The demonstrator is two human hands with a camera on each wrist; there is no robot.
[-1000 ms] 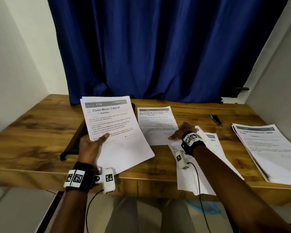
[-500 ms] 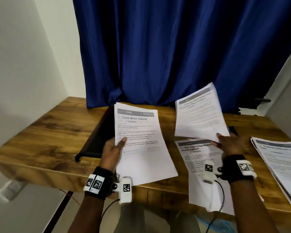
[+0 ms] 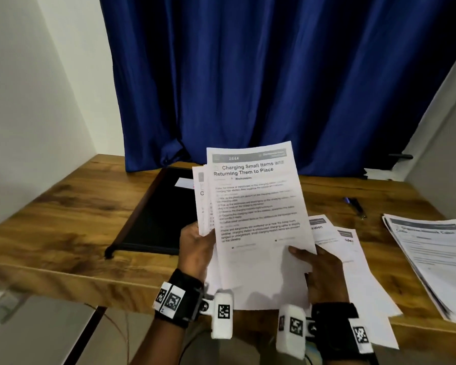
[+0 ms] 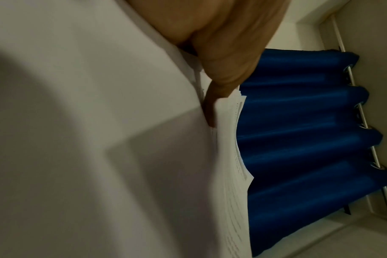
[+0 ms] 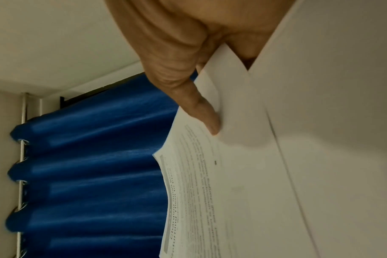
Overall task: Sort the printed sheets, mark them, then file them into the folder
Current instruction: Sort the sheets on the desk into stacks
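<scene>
I hold a small stack of printed sheets upright over the table's front edge. The front sheet is headed "Charging Small Items and Returning Them to Place". My left hand grips the stack's left edge, its thumb between sheets. My right hand pinches the front sheet's lower right, thumb on the printed face. A black folder lies flat on the table behind my left hand. More printed sheets lie on the table under my right hand. A blue pen lies at the back right.
A thicker pile of printed sheets sits at the table's right edge. The wooden table fills the alcove, with a blue curtain behind it and white walls on both sides. A white label shows on the folder.
My right hand lifted the "Charging Small Items" sheet off the table and brought it left onto the front of the sheets in my left hand. Both hands now hold one stack.
</scene>
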